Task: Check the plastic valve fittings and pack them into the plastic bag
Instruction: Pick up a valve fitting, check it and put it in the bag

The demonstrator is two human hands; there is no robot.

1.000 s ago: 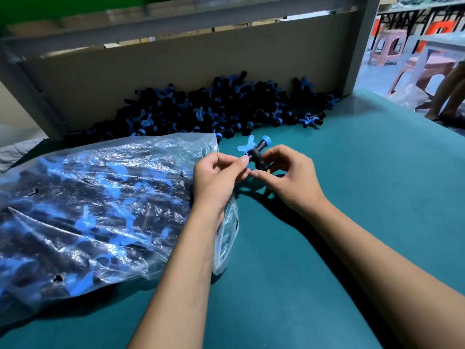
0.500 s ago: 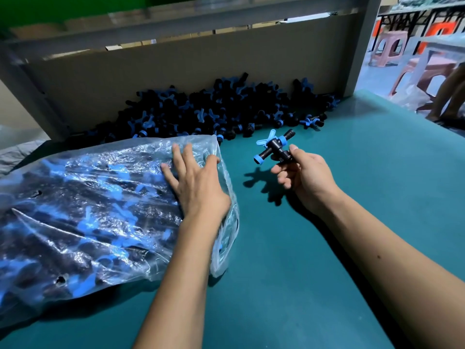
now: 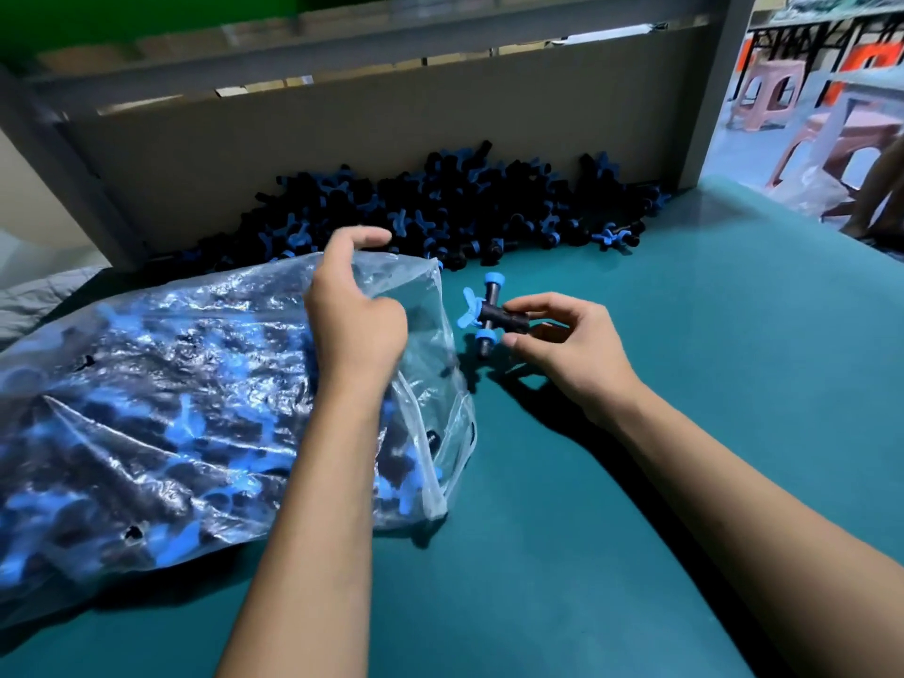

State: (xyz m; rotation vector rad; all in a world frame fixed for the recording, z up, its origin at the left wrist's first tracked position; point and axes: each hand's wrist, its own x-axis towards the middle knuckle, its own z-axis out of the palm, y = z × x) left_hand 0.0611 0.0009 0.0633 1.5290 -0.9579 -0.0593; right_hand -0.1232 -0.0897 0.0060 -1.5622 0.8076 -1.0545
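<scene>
Teal matting (image 3: pixel 660 433) covered the bench in the one head view, with a grey backboard (image 3: pixel 342 154) standing along its far edge and plastic stools (image 3: pixel 768 90) visible past the right corner. Against that backboard lay a long heap of black-and-blue plastic valve fittings (image 3: pixel 464 208).

My right hand (image 3: pixel 572 349) pinched one black T-shaped valve fitting with blue collars and a blue butterfly handle (image 3: pixel 489 313) by its stem, thumb below and fingertips above, holding it off the mat just beside the mouth of the clear, crinkled plastic bag (image 3: pixel 161 398). My left hand (image 3: pixel 352 310) gripped the bag's upper film at the mouth, thumb and curled fingers gathering it, forefinger raised.

To do this well, I judged I should lift that film high enough to make a real opening, then feed the fitting in handle first so its wings would not snag the edge.

That fitting looked whole: both collars seated, handle square, no crack I could make out. Inside the bag, already well filled, lay many more of the same, blurred by glare.
</scene>
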